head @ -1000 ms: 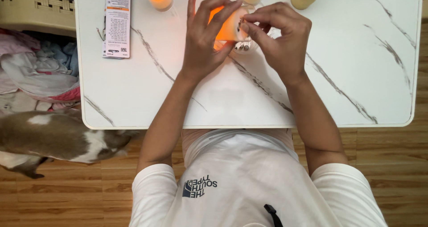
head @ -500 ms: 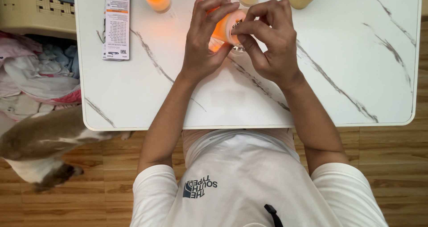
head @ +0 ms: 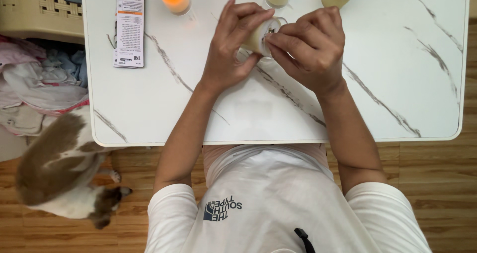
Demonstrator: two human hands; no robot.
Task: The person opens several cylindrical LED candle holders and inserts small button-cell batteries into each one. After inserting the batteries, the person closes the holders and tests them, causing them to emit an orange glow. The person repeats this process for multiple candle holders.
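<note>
Candle (head: 258,34) now shows cream, not orange; left hand (head: 231,49) cradles it upper centre, right hand (head: 310,51) pinches its base—keep it steady.

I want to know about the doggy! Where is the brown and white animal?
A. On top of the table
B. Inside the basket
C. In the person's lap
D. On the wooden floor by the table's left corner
D: the brown and white animal stands on the wooden floor just below the near left corner of the marble table, not on it.
</note>
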